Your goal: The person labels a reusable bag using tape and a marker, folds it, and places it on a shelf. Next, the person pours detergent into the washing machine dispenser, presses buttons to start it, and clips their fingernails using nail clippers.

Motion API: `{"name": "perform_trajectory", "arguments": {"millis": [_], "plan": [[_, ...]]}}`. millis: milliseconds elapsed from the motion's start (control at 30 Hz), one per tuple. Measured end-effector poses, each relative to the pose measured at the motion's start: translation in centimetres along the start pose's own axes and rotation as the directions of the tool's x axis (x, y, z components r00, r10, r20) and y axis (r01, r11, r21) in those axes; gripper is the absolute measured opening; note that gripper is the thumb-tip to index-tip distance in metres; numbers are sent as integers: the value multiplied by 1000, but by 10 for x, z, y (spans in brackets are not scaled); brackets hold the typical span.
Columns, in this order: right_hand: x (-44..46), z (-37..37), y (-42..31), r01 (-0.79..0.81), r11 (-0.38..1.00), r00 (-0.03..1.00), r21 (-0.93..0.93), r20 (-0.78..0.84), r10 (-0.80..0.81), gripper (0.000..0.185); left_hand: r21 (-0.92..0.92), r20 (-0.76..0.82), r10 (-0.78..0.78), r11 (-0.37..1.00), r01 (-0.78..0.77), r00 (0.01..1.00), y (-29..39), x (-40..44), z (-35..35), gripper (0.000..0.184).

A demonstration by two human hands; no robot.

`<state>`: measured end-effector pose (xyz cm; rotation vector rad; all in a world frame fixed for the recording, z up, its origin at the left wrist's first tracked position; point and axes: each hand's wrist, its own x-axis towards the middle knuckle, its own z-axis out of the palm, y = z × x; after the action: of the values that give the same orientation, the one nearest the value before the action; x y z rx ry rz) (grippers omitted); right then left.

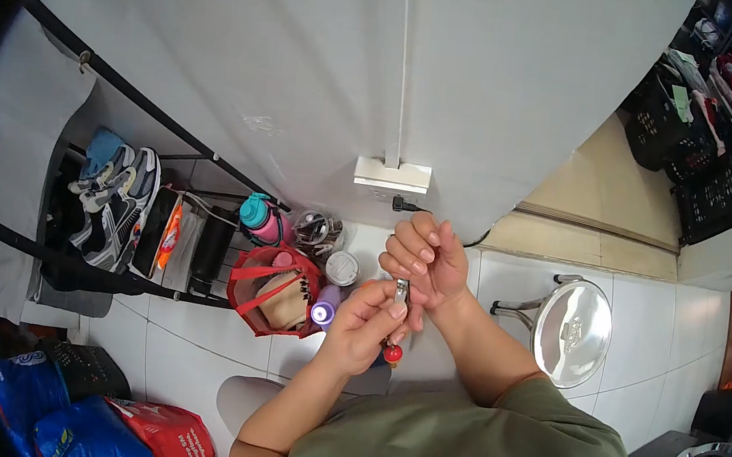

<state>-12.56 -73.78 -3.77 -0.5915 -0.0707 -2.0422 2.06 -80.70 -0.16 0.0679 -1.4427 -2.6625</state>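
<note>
A silver nail clipper [401, 293] is pinched between the thumb and fingers of my left hand [357, 328]. From its lower end hangs a red ball charm [393, 354]. Just above, my right hand [430, 264] is turned palm up, with loosely bent fingers and nothing in its grasp. The clipper's head is close to the lower fingers of that hand; whether it touches a nail is too small to tell.
Left of my hands are a red bag [250, 292], a purple bottle [325, 306], a white-lidded jar [342, 268] and a pink bottle with teal cap [264, 220]. A rack holds sneakers [118, 211]. A round-topped stool [573, 332] stands right; a wall outlet [392, 176] is ahead.
</note>
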Motion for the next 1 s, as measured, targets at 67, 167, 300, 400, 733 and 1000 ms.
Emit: {"name": "perform_trajectory", "arguments": {"millis": [67,167,300,400,733,1000], "plan": [[0,0,1,9,1000,1000,4,-2,-9,37,-12,-24,-20,1000,19,1000,-1,0,-2,25],[1,3,3,35,999,999,-30,-29,-36,41,-37,-29,-21,999,20,999,-6,-1,-4,25],[3,5,5,39,998,999,-59,-34,-41,44,-26,-40,-36,999,35,999,-3,-1,-1,23],[3,2,7,37,999,999,-24,8,-37,38,-28,-59,-36,999,35,998,-2,-1,0,21],[1,6,2,-53,998,998,12,22,53,15,-36,-68,-46,998,43,997,-1,-1,1,22],[-1,6,1,-62,998,997,18,42,61,14,-33,-38,-43,999,42,998,-1,0,3,24]]}}
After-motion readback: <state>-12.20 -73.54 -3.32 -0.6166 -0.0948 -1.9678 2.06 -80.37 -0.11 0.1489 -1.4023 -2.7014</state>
